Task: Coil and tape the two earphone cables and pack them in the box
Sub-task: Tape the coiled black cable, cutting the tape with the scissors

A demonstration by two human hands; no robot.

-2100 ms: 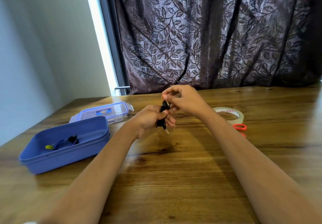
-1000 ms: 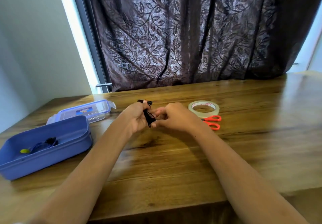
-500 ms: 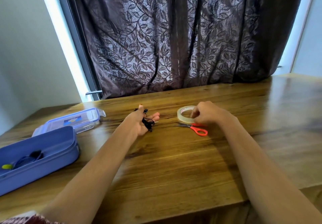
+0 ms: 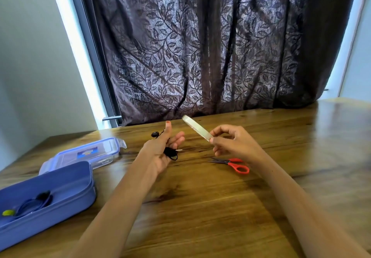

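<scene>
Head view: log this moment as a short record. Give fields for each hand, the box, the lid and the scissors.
left hand: fingers straight, carrying the black earphone coil
right hand: pinches the tape roll, held above the table
box: open, at the left, blue earphone inside
lid: on the table behind the box
scissors: flat on the table below the right hand, untouched
</scene>
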